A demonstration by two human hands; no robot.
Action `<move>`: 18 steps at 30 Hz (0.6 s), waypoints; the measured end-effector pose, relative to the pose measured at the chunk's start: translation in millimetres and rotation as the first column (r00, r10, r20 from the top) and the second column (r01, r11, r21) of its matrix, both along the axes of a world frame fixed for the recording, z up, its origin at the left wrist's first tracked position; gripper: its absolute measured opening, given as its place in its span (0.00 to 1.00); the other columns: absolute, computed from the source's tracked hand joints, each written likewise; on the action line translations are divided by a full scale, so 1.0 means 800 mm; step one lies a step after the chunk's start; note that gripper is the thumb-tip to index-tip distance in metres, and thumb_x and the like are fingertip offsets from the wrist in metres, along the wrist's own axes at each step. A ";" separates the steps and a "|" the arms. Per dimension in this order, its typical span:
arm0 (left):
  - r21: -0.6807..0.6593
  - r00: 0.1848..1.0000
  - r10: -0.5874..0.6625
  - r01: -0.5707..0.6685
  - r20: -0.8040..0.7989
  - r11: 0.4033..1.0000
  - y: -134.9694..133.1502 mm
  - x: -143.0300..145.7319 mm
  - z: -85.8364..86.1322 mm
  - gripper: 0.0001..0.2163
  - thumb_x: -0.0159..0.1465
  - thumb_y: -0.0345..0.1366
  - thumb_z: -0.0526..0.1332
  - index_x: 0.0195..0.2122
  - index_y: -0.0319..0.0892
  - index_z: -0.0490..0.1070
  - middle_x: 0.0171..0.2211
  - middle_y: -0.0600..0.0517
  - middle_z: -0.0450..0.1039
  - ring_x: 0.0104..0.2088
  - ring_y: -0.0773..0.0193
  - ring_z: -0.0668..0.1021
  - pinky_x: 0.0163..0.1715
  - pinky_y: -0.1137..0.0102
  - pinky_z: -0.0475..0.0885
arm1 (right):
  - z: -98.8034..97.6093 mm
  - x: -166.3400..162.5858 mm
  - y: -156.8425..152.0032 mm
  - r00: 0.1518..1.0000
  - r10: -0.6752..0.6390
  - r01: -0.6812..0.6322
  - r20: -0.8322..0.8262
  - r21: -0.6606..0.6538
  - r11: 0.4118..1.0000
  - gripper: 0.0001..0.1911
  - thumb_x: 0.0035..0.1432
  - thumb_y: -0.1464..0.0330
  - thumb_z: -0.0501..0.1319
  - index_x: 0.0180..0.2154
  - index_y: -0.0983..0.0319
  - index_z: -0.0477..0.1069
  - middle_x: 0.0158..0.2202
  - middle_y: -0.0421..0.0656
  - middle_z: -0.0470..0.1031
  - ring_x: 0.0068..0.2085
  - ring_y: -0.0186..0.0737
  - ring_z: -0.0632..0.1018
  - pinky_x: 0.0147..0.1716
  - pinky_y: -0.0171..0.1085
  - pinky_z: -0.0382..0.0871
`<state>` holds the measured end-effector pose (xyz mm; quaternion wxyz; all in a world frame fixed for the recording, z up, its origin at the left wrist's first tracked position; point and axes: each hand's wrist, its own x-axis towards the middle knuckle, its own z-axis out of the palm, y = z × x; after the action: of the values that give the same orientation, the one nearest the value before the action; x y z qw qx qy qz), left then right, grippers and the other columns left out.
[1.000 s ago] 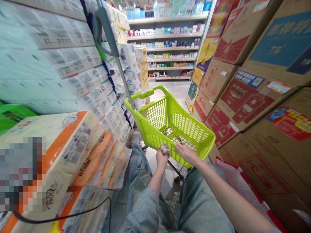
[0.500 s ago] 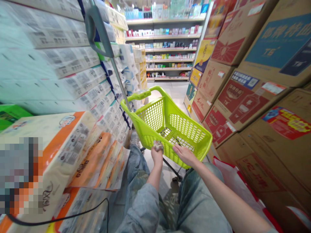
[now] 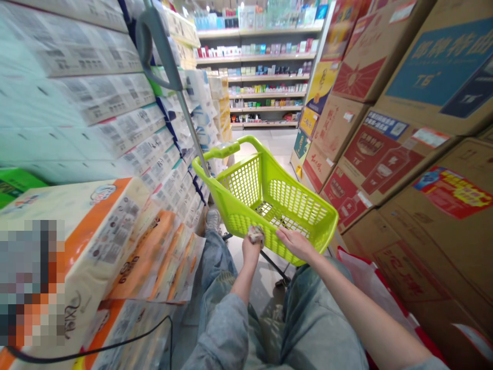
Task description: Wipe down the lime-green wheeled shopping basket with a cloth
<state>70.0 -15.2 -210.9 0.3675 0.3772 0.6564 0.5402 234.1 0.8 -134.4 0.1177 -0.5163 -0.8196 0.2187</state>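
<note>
A lime-green shopping basket trolley (image 3: 234, 224) stands tilted in front of my knees, its slatted inside turned toward me. My left hand (image 3: 250, 250) is closed around a crumpled, greyish-white cloth (image 3: 256, 235), which lies against the near side of the basket. My right hand (image 3: 298, 245) grips the basket's near rim, fingers pointing left; some of the fingertips are hidden. A grey pull handle (image 3: 175, 77) on a metal pole rises at the basket's far left corner. Beneath the basket, a dark leg with a wheel (image 3: 283, 281) shows.
Wrapped tissue packs (image 3: 115, 226) are stacked close on the left, with a black cable (image 3: 127, 339) across them. Printed cartons (image 3: 408, 246) line the right side. Beside my right leg lies a white bag with red edges (image 3: 365, 277). Stocked shelves (image 3: 269, 56) stand behind.
My left hand and the cloth have shifted slightly right along the basket's near side. My right hand stays on the rim. The whole view has moved a little.
</note>
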 end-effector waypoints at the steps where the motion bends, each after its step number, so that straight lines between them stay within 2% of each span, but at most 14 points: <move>1: 0.016 1.000 -0.020 0.020 -0.006 1.000 -0.005 0.004 -0.003 0.09 0.49 0.29 0.60 0.33 0.41 0.72 0.32 0.50 0.77 0.35 0.60 0.78 0.37 0.71 0.70 | 0.000 0.000 0.000 1.000 -0.003 0.003 0.002 0.002 1.000 0.23 0.67 0.56 0.39 0.35 0.58 0.66 0.30 0.41 0.74 0.34 0.38 0.74 0.32 0.33 0.57; 3: 0.057 1.000 -0.012 0.012 -0.007 0.998 -0.012 0.011 -0.007 0.09 0.50 0.31 0.60 0.33 0.40 0.72 0.32 0.51 0.77 0.35 0.61 0.77 0.38 0.70 0.70 | 0.000 -0.001 -0.001 1.000 -0.005 0.005 0.012 0.008 1.000 0.23 0.67 0.55 0.39 0.36 0.58 0.67 0.30 0.41 0.74 0.34 0.38 0.74 0.32 0.33 0.57; 5: 0.095 0.998 0.057 -0.056 -0.014 0.994 -0.013 0.012 -0.009 0.09 0.50 0.31 0.60 0.33 0.40 0.71 0.32 0.51 0.76 0.35 0.61 0.77 0.40 0.70 0.69 | 0.000 -0.003 -0.002 1.000 -0.010 0.010 0.018 0.009 1.000 0.23 0.67 0.55 0.39 0.37 0.57 0.68 0.32 0.41 0.75 0.35 0.38 0.74 0.32 0.33 0.57; 8: 0.157 0.995 0.094 -0.090 -0.023 0.984 -0.004 0.006 -0.002 0.08 0.50 0.31 0.61 0.33 0.40 0.71 0.32 0.51 0.75 0.35 0.61 0.76 0.41 0.68 0.69 | 0.000 -0.009 -0.004 1.000 -0.010 0.010 0.003 0.009 1.000 0.24 0.67 0.55 0.39 0.40 0.57 0.69 0.33 0.42 0.76 0.36 0.39 0.75 0.33 0.33 0.57; 13: 0.153 1.000 -0.022 0.020 0.011 0.988 0.005 -0.007 0.007 0.09 0.50 0.32 0.60 0.34 0.39 0.72 0.32 0.51 0.76 0.34 0.62 0.76 0.40 0.69 0.69 | -0.002 -0.012 -0.004 1.000 -0.009 0.009 -0.010 0.021 1.000 0.24 0.67 0.54 0.38 0.40 0.57 0.69 0.33 0.42 0.76 0.35 0.39 0.74 0.32 0.33 0.56; 18: 0.091 0.975 -0.196 0.206 -0.110 0.974 -0.009 -0.013 -0.008 0.06 0.47 0.31 0.63 0.28 0.40 0.72 0.28 0.53 0.74 0.32 0.64 0.74 0.35 0.72 0.68 | -0.003 -0.007 -0.002 1.000 -0.005 0.005 -0.010 0.016 1.000 0.25 0.67 0.54 0.38 0.39 0.57 0.69 0.33 0.42 0.76 0.35 0.39 0.75 0.32 0.33 0.57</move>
<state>59.7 -22.5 -217.4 0.3672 0.4864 0.6043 0.5133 228.6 -0.6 -136.6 0.1262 -0.5164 -0.8194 0.2145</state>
